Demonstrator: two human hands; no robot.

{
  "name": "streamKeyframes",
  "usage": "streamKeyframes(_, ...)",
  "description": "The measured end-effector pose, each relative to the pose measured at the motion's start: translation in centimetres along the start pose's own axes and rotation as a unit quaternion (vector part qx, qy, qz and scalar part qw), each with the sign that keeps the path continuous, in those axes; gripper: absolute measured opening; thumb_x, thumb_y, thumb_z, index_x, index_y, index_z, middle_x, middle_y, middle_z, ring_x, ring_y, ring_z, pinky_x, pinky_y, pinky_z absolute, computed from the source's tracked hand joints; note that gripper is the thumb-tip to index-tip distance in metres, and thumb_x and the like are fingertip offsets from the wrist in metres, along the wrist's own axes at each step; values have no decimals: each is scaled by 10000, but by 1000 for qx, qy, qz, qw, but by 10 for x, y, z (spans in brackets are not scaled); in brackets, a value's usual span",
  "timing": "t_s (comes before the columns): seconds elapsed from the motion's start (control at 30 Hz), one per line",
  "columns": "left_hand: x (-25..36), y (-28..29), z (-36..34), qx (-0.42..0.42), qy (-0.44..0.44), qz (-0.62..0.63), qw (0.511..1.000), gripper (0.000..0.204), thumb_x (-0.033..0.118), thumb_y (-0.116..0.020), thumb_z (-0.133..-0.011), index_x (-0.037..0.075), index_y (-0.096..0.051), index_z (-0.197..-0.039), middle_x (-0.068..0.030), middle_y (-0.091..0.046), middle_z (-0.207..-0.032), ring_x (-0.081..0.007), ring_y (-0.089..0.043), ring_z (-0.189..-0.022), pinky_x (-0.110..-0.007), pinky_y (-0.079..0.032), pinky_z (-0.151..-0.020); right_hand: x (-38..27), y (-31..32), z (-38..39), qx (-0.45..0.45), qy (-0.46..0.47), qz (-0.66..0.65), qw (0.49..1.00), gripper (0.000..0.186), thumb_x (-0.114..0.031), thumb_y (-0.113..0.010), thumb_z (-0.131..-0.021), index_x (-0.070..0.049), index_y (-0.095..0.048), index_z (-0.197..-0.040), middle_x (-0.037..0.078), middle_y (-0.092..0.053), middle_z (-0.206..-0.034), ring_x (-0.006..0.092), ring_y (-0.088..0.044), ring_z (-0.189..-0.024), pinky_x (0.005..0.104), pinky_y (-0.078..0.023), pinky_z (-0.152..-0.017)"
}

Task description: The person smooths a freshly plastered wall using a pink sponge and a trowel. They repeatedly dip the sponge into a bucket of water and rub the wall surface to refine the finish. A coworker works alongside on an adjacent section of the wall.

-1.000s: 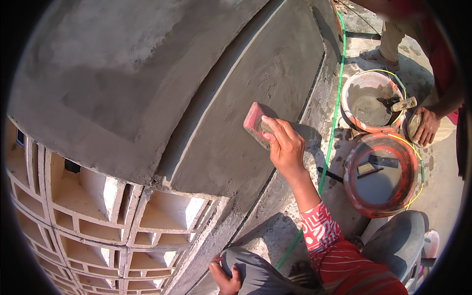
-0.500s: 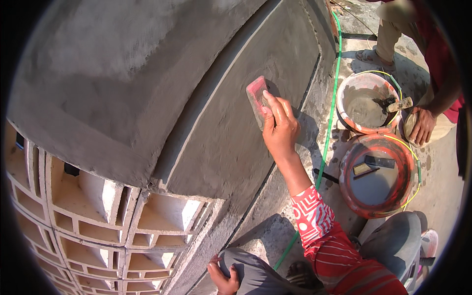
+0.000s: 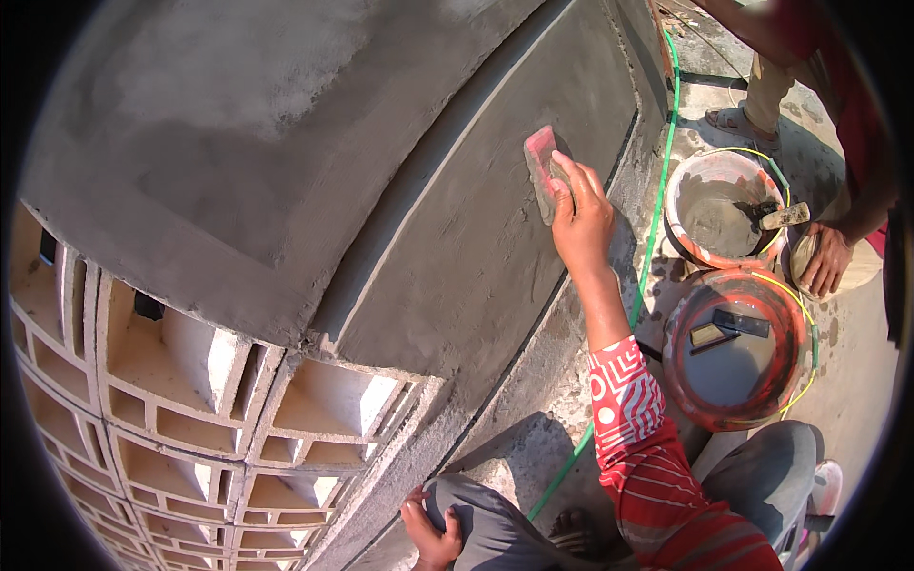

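My right hand (image 3: 583,209) grips a pink float (image 3: 539,143), smeared with grey, against the wet grey plaster panel (image 3: 438,285), a little right of a long recessed groove. My left hand (image 3: 436,533) rests beside my bent knee (image 3: 471,509) at the bottom, fingers loosely bent and apart, with no tool in it.
White lattice blocks (image 3: 171,428) fill the lower left. A green hose (image 3: 657,228) runs along the wall's base. At right stand a mortar bucket (image 3: 714,214) with a tool in it and a basin of water (image 3: 724,371) with tools. A co-worker's hand (image 3: 824,257) rests beside the bucket.
My right hand and the float have moved up and to the right across the panel. My left hand stays in place. The co-worker's upper arm shows more at top right.
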State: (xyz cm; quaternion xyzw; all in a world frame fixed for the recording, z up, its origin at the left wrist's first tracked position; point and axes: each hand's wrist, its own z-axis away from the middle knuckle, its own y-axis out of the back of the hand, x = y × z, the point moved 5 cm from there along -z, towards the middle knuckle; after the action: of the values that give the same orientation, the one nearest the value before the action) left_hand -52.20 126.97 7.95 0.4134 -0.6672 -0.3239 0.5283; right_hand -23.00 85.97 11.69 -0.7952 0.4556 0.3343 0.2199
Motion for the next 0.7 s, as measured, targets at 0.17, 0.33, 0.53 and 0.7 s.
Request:
streamKeyframes(0.17,-3,-3,4,-1,13,-4,1000,587,306,-711,-914,-69,-498,-1312,-252,-562,-1163,-370,-565,-1115,-473,-440,-993,-144,23,214,-212,133,-170,953,409,-166,-800,-839,-204,-751,-1244,10,-732,-1137,184,-718,-851,324,-551,-684)
streamKeyframes(0.33,-4,4,17,-12,20,26,999,580,224,-706,-920,-74,-451,-1346,-242,-510,-1227,-349,-517,-1226,-471,-421,-1054,-82,49,116,20,34,-112,993,302,-122,-711,-958,-71,-716,-1255,105,-730,-1108,294,-708,-857,382,-573,-710)
streamKeyframes(0.53,-39,-11,15,-29,26,126,991,625,148,-701,-924,-77,-369,-1403,-223,-457,-1314,-333,-467,-1313,-466,-400,-1109,-36,-4,45,-22,14,-48,998,370,-51,-642,-955,-68,-650,-1325,162,-701,-1172,369,-702,-1000,415,-569,-818)
streamKeyframes(0.7,-47,-7,14,77,-9,35,996,525,144,-676,-739,-99,-487,-1163,-272,-547,-1163,-424,-563,-1138,-507,-422,-1048,-124,28,241,-240,130,-112,955,435,-199,-824,-808,-185,-755,-1237,-32,-735,-1176,182,-716,-873,327,-562,-713)
